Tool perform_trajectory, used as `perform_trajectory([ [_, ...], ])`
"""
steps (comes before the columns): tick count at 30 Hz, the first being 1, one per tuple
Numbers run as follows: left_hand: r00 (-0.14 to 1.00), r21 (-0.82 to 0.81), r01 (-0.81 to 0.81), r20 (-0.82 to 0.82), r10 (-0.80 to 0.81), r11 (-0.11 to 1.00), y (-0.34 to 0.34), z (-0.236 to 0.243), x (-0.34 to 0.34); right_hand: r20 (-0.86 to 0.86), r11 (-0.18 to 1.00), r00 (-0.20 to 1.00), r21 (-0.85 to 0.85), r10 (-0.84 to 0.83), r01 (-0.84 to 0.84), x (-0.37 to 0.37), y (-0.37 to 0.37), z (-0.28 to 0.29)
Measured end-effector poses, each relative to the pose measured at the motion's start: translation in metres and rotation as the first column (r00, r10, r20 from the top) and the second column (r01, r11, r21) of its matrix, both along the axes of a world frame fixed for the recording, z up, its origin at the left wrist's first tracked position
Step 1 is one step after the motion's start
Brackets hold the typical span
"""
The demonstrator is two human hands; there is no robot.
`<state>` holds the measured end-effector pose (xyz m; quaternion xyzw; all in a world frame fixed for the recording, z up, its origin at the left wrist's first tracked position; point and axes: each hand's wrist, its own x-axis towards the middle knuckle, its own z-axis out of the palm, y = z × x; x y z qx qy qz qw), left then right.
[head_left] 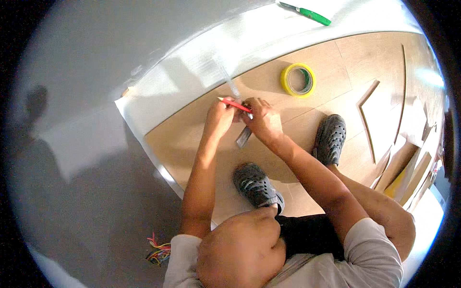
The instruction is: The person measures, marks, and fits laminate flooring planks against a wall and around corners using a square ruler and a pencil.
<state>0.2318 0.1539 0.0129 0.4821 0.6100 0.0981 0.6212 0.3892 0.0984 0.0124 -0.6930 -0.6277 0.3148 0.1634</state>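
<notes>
My two hands are close together above the wood-look floor. A red pencil (236, 104) slants between them, its pale sharpened end to the left. My left hand (220, 117) is closed, with the pencil across its fingers. The pencil's other end meets the fingers of my right hand (265, 122). That hand is closed round a narrow grey metal ruler-like tool (244, 138), whose flat end shows below the palm. A thin silvery strip (230, 82) runs up beyond the fingers; whether it belongs to the same tool is hidden by my hands.
A yellow tape roll (286, 80) lies on the planks (331, 62). Beyond them, a green-handled knife (312, 16) rests on white underlay (201, 62). Flooring offcuts (401, 165) lie at right, coloured wires (158, 252) at lower left. My grey clogs (330, 139) stand on the planks.
</notes>
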Motion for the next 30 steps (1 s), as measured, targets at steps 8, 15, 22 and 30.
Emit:
perform_trajectory([
  [8,0.617,0.709,-0.498,-0.115,0.778,0.499,0.074,-0.069,-0.221,-0.048,0.999,0.998,0.001,-0.033,0.033,0.033,0.016,-0.015],
  [15,0.636,0.705,-0.324,-0.331,0.697,0.631,0.112,-0.086,-0.259,0.052,0.927,0.985,-0.349,0.164,-0.136,0.058,0.053,-0.003],
  [22,0.288,0.709,-0.179,-0.625,0.726,0.682,0.120,-0.094,-0.280,0.118,0.809,0.917,-0.523,0.380,-0.268,0.053,0.093,0.014],
  [30,0.584,0.740,-0.272,-0.381,0.717,0.615,0.118,-0.084,-0.233,0.278,0.722,0.724,-0.552,0.632,-0.418,0.063,0.094,-0.005],
])
